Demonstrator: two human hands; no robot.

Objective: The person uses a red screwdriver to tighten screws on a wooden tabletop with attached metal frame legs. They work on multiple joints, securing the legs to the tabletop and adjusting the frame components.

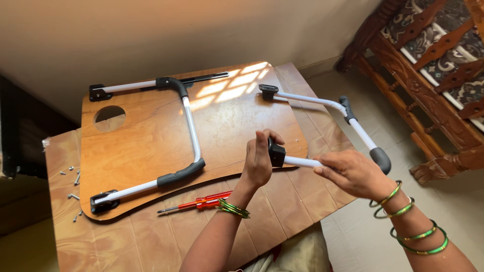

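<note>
leg frame gripped by left hand and right hand over wooden board

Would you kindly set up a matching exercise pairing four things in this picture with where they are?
Things:
1. screwdriver
2. screws
3. round hole
4. left hand

Places:
A. loose at the table's left edge
B. on the black bracket at the tube's end
C. far left corner of the board
D. just in front of the board's near edge

Pairs: 1-D, 2-A, 3-C, 4-B
</note>
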